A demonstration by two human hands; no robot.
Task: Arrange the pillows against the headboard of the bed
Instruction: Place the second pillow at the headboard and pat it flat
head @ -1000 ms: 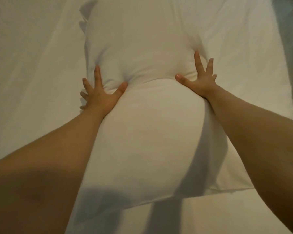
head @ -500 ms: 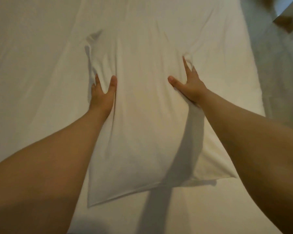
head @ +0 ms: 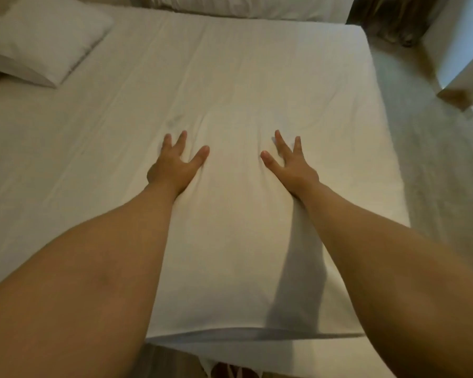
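Where the hands are: while both arms are reaching forward from the near edge, the left hand [head: 175,166] and the right hand [head: 290,165] are lying flat, fingers spread, palms down, gripping nothing.
Pillow under the hands: a white pillow [head: 230,241] is lying between and beneath the two hands on the bed [head: 298,85]; each hand is pressing into its far part, left hand at its left side, right hand at its right side, and the fabric is dimpling around the fingers.
Pillow's near end: its near edge is running along just short of the bed's near edge; its far edge is blending into the sheet and I cannot tell exactly where it ends.
Second pillow: another white pillow [head: 44,39] is lying at the far left corner of the bed, well apart from the hands, tilted with one corner pointing near.
Far edge: white bedding [head: 246,5] is showing along the far side beyond the mattress.
Right edge: the mattress is ending at the right, with pale floor [head: 426,173] beside it and a pale piece of furniture [head: 459,50] standing at far right.
Open room: bare sheet is stretching from the hands to the far edge and across to the left.
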